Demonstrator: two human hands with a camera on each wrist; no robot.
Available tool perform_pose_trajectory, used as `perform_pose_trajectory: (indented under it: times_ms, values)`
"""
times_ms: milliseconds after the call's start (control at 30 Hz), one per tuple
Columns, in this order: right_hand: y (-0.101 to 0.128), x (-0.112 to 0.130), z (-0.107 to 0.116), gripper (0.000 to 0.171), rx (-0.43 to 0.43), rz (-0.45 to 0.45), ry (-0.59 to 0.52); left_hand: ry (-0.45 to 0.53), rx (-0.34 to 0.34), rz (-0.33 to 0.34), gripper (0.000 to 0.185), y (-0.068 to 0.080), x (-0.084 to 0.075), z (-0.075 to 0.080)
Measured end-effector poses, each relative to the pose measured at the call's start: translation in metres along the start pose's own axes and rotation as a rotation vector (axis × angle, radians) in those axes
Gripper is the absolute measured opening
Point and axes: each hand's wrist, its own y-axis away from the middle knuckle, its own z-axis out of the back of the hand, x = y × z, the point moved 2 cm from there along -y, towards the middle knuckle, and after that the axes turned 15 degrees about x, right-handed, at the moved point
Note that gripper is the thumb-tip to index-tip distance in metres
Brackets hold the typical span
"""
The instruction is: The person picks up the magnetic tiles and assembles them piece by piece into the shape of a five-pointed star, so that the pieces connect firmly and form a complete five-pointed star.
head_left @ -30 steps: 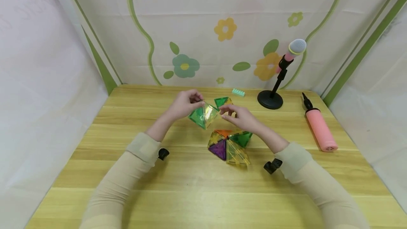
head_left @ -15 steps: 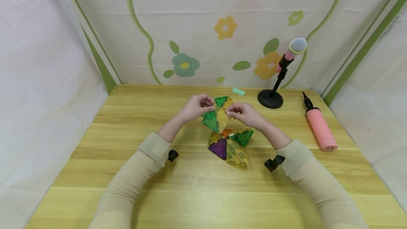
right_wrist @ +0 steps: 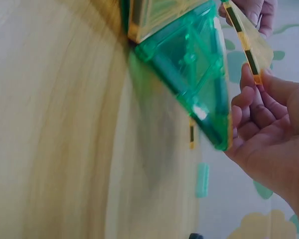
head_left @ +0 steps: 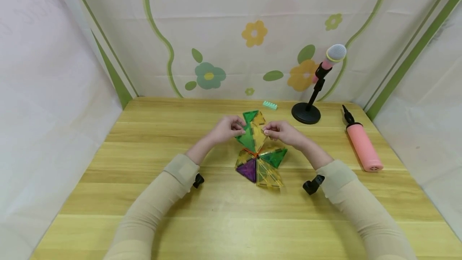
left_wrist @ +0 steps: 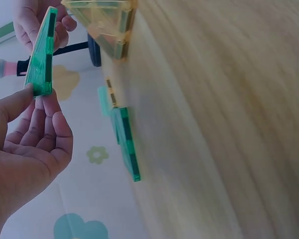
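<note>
A green triangular magnetic tile [head_left: 247,139] and a yellow one [head_left: 258,136] stand edge to edge above the table. My left hand [head_left: 225,128] pinches the green tile; thumb and fingers also show on it in the left wrist view. At the yellow tile's outer side, my right hand [head_left: 285,133] pinches its edge, as the right wrist view confirms. Just below is a built cluster of magnetic tiles, with purple [head_left: 247,170], yellow [head_left: 268,173] and green [head_left: 276,156] faces. Its orange part is mostly hidden by the held pair. Whether pair and cluster touch, I cannot tell.
Behind the held pair lie a green tile [head_left: 250,116] and a yellow tile [head_left: 259,118]. Farther back sits a mint toy brick [head_left: 270,105]. A microphone on a black stand [head_left: 306,112] and a pink hand pump [head_left: 364,147] are at the right.
The left hand has carried the tile pair rightward, over the cluster's back side. My right hand, earlier apart from the pair, has taken hold of the yellow tile. The cluster stays in place.
</note>
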Motion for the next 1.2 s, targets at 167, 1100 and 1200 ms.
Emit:
perform_pose_trajectory:
  times_ms: [167,1100,1200]
  values:
    - [-0.004,-0.014,-0.001,0.028,0.039,-0.027,-0.039,-0.004,-0.003,0.017,0.02,-0.006,0.009,-0.005]
    - [-0.009,-0.024,-0.005,0.024,0.095,-0.036,0.209,-0.144,0.118,0.096,0.034,-0.019,0.019,-0.007]
    - [-0.003,-0.016,-0.004,0.028,0.072,0.025,0.304,-0.17,0.107,0.065,0.038,-0.018,0.022,0.005]
